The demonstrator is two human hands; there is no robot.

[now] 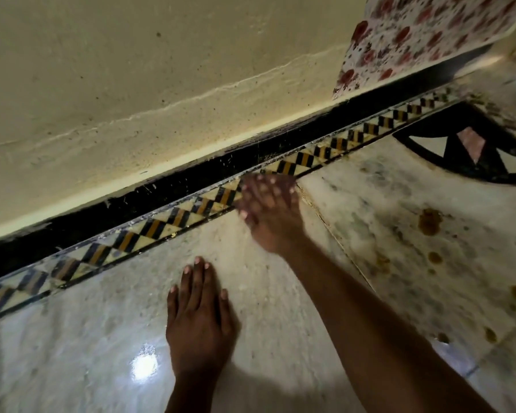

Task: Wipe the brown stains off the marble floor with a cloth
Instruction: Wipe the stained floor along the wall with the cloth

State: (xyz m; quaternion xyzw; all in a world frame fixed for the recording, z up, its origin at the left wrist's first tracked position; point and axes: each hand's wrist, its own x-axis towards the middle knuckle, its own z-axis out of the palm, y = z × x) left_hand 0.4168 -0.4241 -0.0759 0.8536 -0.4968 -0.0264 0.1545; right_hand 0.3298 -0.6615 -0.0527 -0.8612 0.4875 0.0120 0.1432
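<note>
Head view: brown stains (428,222) dot pale marble floor (355,234); hands (200,317) flat, fingers straight.

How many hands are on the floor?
2. The left hand lies flat on the marble floor, fingers straight. The right hand, blurred, reaches to the patterned border strip by the wall.

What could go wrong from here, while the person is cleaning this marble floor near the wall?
1. No cloth is visible; the blurred right hand sweeps bare near the patterned border, so dirt may only smear.
2. The brown stains lie to the right, apart from both hands, and may be missed.
3. The left hand rests flat on glossy marble floor; if that shine is wetness, it could slip.
</note>
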